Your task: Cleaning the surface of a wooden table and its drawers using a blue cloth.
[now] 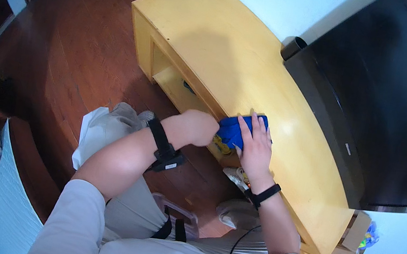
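Note:
A folded blue cloth with a yellow edge lies over the front edge of a yellow wooden TV cabinet. My right hand holds it against the cabinet top, fingers lying across the cloth and thumb towards the front. Bent at the wrist, my left hand is at the cloth's left side, by the cabinet's front edge. Its fingers are turned away, so their grip is hidden. Black straps circle both forearms.
A flat-screen television stands along the cabinet's back, beside a black cup. Open shelves run below the top. A cardboard box sits past the right end. On the reddish floor, a clear plastic container is near my legs.

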Demonstrator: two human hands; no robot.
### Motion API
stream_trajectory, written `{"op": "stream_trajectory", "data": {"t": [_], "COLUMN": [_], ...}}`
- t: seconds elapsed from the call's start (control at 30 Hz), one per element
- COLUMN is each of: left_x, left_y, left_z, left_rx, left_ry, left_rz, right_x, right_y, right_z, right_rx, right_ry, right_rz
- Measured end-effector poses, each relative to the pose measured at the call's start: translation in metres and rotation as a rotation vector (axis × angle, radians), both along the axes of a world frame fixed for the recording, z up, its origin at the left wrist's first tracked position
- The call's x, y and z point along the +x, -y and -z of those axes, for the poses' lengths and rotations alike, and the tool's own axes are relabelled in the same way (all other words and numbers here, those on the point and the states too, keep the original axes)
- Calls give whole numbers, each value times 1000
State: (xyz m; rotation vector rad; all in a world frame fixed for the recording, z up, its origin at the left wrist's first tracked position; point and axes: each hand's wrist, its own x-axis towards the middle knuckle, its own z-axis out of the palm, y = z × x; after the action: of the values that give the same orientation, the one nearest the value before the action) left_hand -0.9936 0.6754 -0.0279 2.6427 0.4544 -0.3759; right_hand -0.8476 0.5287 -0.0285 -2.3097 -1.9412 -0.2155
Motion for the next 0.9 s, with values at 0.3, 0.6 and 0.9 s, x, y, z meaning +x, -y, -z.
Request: {"op": "stream_trajectory", "data": {"t": [0.3, 0.6, 0.9], "left_x": [19, 45, 89], "left_y": [33, 39, 50], "left_z": [50, 56, 103], "left_rx": [-449, -1304, -1401], "left_ry": [296, 221, 503], "left_rz": [-126, -646, -843], "right_x": [-11, 11, 51], "right_y": [-45, -28, 52], "right_z": [24, 1, -3], "right_rx": [156, 186, 157], "right_ry": [133, -314, -124], "right_rz": [129, -90, 175]}}
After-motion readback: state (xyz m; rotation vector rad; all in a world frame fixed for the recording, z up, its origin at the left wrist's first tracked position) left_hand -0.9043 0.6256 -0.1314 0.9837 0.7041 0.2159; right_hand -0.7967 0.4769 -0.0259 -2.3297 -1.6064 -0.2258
